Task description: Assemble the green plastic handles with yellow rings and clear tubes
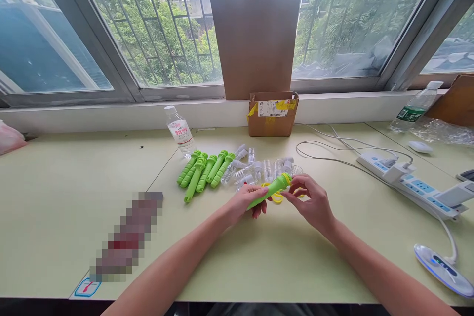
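I find a pale green table [289, 266] before me. Left of centre lie several green tubes [195, 180], a water bottle [180, 133] standing just behind them. To their right I record clear vials [267, 170], with yellow rings [277, 202] nearer me. A cardboard box [272, 127] stands at the rear; a white power strip [418, 187] lies to my right. One item [126, 237] at left is blurred, unidentifiable.

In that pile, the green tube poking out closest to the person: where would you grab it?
I'd pinch the lower body of that green tube, thumb and fingers across its width, coming from the person's side. It lies with its ridged head toward the window, and its near end sticks out past the other green tubes, which likely leaves more finger room.
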Demonstrator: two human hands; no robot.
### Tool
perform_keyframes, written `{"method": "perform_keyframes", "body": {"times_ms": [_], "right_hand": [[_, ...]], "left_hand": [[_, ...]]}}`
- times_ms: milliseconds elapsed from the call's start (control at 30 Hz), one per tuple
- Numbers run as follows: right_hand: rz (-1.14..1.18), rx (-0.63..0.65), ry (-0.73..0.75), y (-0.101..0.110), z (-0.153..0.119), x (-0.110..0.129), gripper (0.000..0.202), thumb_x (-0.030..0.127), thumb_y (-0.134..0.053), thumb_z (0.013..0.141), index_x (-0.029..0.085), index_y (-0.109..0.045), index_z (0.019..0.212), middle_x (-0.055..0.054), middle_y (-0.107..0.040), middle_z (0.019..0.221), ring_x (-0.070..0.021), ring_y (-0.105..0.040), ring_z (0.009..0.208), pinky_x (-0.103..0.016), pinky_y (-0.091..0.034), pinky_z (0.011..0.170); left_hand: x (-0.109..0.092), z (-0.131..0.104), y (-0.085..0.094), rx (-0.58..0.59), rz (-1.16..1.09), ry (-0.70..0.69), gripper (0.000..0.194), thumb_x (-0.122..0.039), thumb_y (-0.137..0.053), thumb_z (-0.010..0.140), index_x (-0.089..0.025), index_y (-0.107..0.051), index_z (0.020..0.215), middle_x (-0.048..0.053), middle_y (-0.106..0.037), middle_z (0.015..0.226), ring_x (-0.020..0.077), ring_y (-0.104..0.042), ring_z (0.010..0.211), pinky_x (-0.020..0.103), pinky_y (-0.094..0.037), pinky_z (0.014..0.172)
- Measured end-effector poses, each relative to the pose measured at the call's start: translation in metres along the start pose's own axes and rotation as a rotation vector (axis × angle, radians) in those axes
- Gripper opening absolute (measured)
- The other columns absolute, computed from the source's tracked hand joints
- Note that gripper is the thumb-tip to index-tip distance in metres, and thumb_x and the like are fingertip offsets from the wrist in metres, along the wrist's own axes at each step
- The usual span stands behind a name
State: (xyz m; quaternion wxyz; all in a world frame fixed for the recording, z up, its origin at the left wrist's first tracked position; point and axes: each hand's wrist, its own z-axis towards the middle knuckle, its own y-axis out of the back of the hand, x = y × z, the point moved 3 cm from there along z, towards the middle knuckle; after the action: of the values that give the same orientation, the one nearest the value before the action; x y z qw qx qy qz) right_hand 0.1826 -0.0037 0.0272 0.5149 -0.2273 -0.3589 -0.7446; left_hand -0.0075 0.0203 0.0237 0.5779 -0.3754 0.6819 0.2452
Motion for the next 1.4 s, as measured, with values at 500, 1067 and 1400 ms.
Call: {"method": "perform_keyframes", "body": {"times_ms": [500,1067,1400], "right_hand": [[-0.052,-0.032,0.04,0.002,-0.001,0.002,0.01,0.015,-0.064,0.082,0.021,-0.057,0.084,-0.002,-0.06,0.093,-0.011,-0.06,0.063,-0.026,-0.055,0.053],[-0.1,-0.15,0.179,0.002,-0.003,0.009,0.02,0.01,-0.069,0.078,0.022,-0.057,0.089,-0.002,-0.061,0.092,-0.0077,-0.054,0.054,-0.027,-0.055,0.051],[-0.04,-0.094,0.059,0.001,-0.003,0.007,0.016,0.019,-0.066,0.081,0.022,-0.057,0.093,-0.003,-0.059,0.094,-0.0098,-0.057,0.057,-0.027,-0.054,0.048]], "left_hand": [[0.0,0.002,0.002,0.007,-0.005,0.01,0.045,-0.057,-0.056,0.081,-0.013,-0.064,0.082,0.001,-0.059,0.055,0.0065,-0.045,0.04,0.019,-0.034,0.04],[-0.015,-0.012,-0.003,-0.632,1.133,-0.834,0.014,-0.032,-0.06,0.085,-0.019,-0.057,0.088,0.001,-0.066,0.071,0.0113,-0.058,0.056,0.022,-0.038,0.051],[-0.009,-0.011,-0.003,-0.563,1.274,-0.594,0.03,-0.046,-0.05,0.089,-0.021,-0.065,0.095,0.008,-0.07,0.078,0.0201,-0.064,0.069,0.028,-0.042,0.062]]}}
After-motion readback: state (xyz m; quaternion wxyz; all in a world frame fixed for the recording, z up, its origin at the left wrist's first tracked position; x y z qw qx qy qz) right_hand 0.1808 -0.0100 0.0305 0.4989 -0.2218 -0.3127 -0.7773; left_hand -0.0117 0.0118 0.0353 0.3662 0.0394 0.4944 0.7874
